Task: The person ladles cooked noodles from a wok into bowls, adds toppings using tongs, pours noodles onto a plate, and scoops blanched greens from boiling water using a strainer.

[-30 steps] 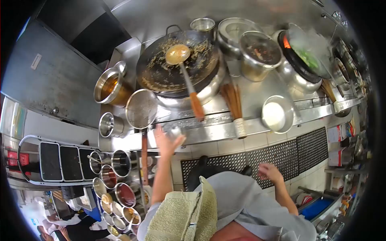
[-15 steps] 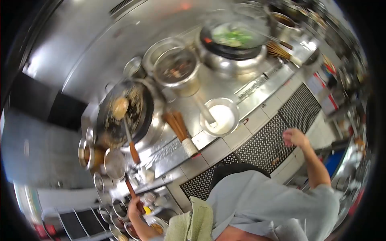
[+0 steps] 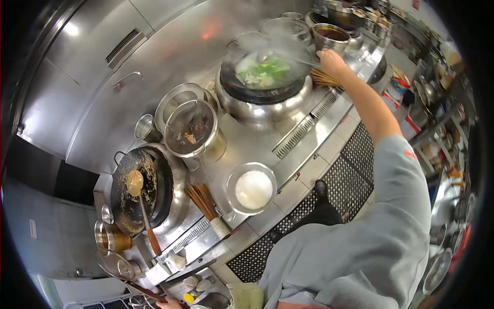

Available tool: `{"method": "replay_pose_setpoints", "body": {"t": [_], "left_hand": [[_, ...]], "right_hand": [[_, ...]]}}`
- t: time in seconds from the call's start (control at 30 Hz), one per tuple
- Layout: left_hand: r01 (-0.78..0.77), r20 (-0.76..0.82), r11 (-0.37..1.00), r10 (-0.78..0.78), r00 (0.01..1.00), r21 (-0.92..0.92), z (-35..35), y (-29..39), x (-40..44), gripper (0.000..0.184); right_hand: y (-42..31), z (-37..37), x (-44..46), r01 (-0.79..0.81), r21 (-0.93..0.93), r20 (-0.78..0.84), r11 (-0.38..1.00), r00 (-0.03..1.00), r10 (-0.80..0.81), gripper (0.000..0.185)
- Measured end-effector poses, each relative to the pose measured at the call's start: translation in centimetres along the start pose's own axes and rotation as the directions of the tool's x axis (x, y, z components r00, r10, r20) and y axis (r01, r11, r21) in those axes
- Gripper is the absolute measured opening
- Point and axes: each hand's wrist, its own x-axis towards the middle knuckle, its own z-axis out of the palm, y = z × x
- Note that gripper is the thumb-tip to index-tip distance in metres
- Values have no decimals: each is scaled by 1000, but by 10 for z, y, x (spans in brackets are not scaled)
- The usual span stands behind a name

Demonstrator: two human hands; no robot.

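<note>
My right hand (image 3: pixel 332 63) is stretched out to the far wok (image 3: pixel 265 97), with its fingers wrapped round the handle of a ladle (image 3: pixel 301 61). The ladle's bowl end reaches into the wok, where chopped greens and pale pieces (image 3: pixel 265 72) lie under steam. At the bottom edge, my left hand (image 3: pixel 169 303) is partly cut off; its fingers close on the brown handle of a round mesh strainer (image 3: pixel 114 263). The strainer lies beside the near wok (image 3: pixel 163 177), in which a second ladle (image 3: pixel 135 183) rests with brown residue around it.
Between the woks stand a pot with a strainer of dark bits (image 3: pixel 191 129) and a bowl of white contents (image 3: pixel 253 189). A bamboo brush (image 3: pixel 206 203) lies by the near wok, another (image 3: pixel 324 78) below my right hand. A pot of dark liquid (image 3: pixel 331 36) stands behind.
My right hand has gone from beside my body up to the far wok and taken hold of the ladle's handle. The view has shifted, leaving my left hand at the bottom edge.
</note>
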Motion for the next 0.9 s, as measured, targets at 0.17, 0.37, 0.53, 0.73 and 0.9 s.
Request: {"method": "replay_pose_setpoints", "body": {"t": [0.17, 0.37, 0.53, 0.73, 0.9], "left_hand": [[-431, -223, 899, 405, 886, -79, -1, -29, -20, 53], [117, 85, 597, -81, 993, -794, -56, 162, -173, 19], [212, 194, 523, -89, 977, -825, -63, 218, -218, 6], [-29, 75, 694, 119, 990, -720, -47, 264, -255, 15], [-18, 191, 587, 292, 937, -809, -37, 345, -276, 42]], "right_hand": [[53, 55, 62, 226, -56, 582, 972, 799, -153, 82], [105, 123, 122, -347, 759, 606, 551, 687, -402, 62], [75, 109, 136, -226, 733, 550, 641, 752, -364, 69], [32, 54, 112, 74, 596, 611, 800, 605, -511, 59], [95, -51, 58, 424, 326, 395, 845, 751, -529, 45]]}}
